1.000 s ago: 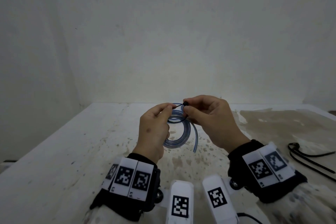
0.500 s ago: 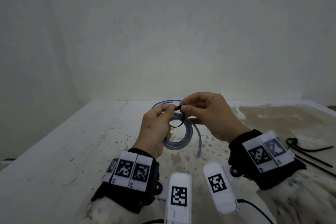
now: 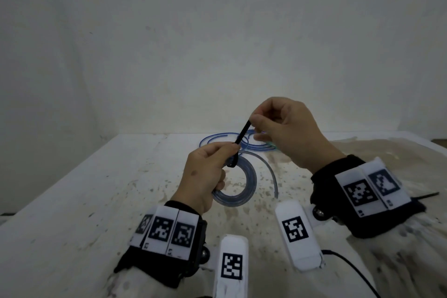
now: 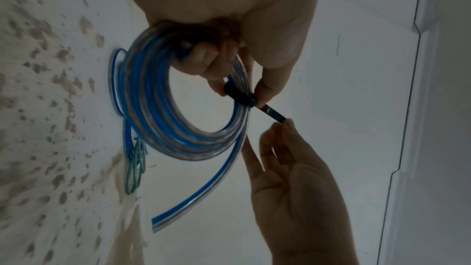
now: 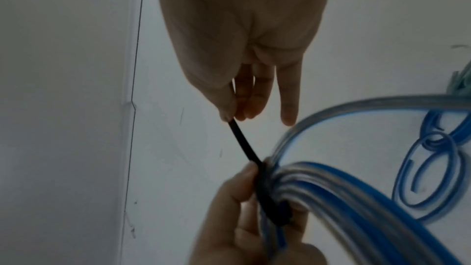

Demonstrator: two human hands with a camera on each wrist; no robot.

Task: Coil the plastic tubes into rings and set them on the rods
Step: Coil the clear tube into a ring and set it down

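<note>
Here the left hand [image 3: 205,172] grips the coiled tube [image 4: 163,108] above the counter [image 3: 72,201]. The right hand [image 3: 287,133] pinches the black tie [image 3: 242,135] wrapped round it.

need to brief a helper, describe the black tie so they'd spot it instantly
Look above the stained white table, between the two raised hands. The black tie is the thin strap stretched from the right hand to the coiled tube in the left hand; the only taut black thing among blue tubing.
</note>
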